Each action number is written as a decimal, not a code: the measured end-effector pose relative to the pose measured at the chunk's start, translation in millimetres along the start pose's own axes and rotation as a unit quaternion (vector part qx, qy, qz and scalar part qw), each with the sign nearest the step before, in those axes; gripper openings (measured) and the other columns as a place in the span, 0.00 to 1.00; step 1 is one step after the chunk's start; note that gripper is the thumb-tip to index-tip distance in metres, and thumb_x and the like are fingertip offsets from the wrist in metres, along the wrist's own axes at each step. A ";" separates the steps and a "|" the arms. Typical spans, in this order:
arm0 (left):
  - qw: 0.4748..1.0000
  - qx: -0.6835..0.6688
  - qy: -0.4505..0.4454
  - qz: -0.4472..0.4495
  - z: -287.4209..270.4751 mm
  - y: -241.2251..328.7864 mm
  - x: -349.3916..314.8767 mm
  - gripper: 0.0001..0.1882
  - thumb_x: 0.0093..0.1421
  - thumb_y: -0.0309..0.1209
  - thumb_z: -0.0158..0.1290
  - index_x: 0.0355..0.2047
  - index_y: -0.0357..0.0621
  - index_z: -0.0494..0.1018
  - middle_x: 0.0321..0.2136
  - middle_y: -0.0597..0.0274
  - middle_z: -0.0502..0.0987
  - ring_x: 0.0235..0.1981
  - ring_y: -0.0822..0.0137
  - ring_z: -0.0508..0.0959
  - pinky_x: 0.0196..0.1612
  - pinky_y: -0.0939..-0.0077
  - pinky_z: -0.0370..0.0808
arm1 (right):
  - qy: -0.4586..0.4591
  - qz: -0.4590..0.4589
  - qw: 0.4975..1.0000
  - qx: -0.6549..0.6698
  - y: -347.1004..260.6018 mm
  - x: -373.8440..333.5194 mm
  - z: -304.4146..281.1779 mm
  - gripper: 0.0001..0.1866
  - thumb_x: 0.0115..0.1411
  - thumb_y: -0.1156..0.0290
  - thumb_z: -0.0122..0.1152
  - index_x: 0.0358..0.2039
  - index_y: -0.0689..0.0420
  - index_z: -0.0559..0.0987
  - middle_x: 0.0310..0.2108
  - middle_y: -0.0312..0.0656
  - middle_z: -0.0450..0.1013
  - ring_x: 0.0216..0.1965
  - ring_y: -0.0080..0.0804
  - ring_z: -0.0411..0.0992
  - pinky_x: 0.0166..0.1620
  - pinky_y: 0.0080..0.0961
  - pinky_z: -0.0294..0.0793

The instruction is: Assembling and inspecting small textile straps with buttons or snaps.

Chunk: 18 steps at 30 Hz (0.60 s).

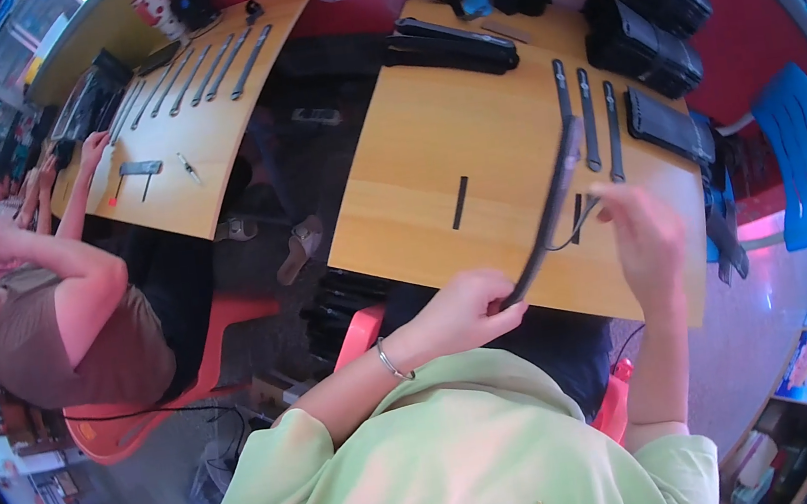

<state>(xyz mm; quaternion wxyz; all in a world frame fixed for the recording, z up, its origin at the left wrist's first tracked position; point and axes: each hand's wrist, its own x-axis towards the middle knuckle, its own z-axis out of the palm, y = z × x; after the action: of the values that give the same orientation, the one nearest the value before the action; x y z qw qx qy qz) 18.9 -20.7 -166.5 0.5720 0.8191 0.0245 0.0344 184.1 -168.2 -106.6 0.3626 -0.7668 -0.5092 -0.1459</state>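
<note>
Silver bracelet (389,361) circling left wrist. Left hand (486,307) is pinching the near end of a dark strap (552,202), slanting above the wooden table (395,182). Right hand (640,223), forearm raised, is pinching a thin dark strand (564,243). Two short black strips (460,203) are lying there; beyond, three laid straps (590,128) are showing pale marks, too small to read.

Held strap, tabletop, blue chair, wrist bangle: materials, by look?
Strap: leather or synthetic, can't tell which; dark, mostly dull, bending smoothly.
Tabletop: wood or wood-look laminate; light tan, smooth, with a soft sheen.
Blue chair: likely moulded plastic; uniform colour, slots through its back.
Bangle: probably metal; silvery, shiny, rigid-looking.
</note>
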 end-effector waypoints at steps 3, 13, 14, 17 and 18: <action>1.000 -0.005 0.005 -0.023 6.1 -16.0 3.9 0.10 0.54 0.30 0.54 0.24 0.36 0.68 0.17 0.58 0.68 0.19 0.65 0.69 0.25 0.72 0.67 | -0.078 -0.050 0.996 -0.001 -21.8 -11.7 -3.7 0.13 0.48 0.79 0.56 0.36 0.55 0.77 0.22 0.39 0.73 0.24 0.33 0.74 0.24 0.25 0.71; 0.842 -0.516 0.082 -0.132 -1.5 -3.8 24.2 0.09 0.63 0.25 0.40 0.44 0.42 0.62 0.21 0.66 0.64 0.15 0.77 0.64 0.18 0.83 0.61 | -0.128 0.020 0.992 0.012 -34.3 -30.5 1.4 0.24 0.43 0.75 0.68 0.44 0.53 0.76 0.16 0.37 0.70 0.18 0.29 0.70 0.22 0.23 0.67; 0.829 -0.525 0.100 -0.165 -0.4 2.3 25.5 0.09 0.63 0.26 0.40 0.43 0.43 0.62 0.19 0.68 0.60 0.14 0.78 0.60 0.16 0.84 0.56 | -0.161 0.089 0.982 0.039 -30.9 -31.2 1.4 0.26 0.44 0.68 0.69 0.47 0.50 0.74 0.16 0.35 0.68 0.17 0.28 0.69 0.22 0.23 0.66; 0.800 -0.561 0.104 -0.183 7.8 2.6 27.4 0.08 0.64 0.27 0.41 0.43 0.45 0.63 0.18 0.70 0.58 0.14 0.78 0.60 0.16 0.84 0.55 | -0.169 0.204 0.961 0.081 -25.1 -32.8 9.5 0.33 0.43 0.60 0.72 0.51 0.48 0.72 0.14 0.34 0.65 0.16 0.25 0.66 0.22 0.22 0.64; 0.801 -0.561 0.103 -0.183 9.2 0.7 28.9 0.08 0.64 0.27 0.41 0.43 0.45 0.63 0.18 0.70 0.58 0.14 0.78 0.60 0.16 0.84 0.55 | -0.146 0.250 0.952 0.097 -23.6 -32.8 12.6 0.37 0.40 0.59 0.74 0.53 0.48 0.71 0.13 0.33 0.64 0.14 0.23 0.64 0.21 0.21 0.63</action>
<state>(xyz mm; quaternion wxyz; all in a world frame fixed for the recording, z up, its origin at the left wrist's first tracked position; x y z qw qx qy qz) 48.5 -27.3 -168.2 0.9216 0.3265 0.2087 0.0208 147.0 -176.3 -125.2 0.3821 -0.8434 -0.3604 0.1131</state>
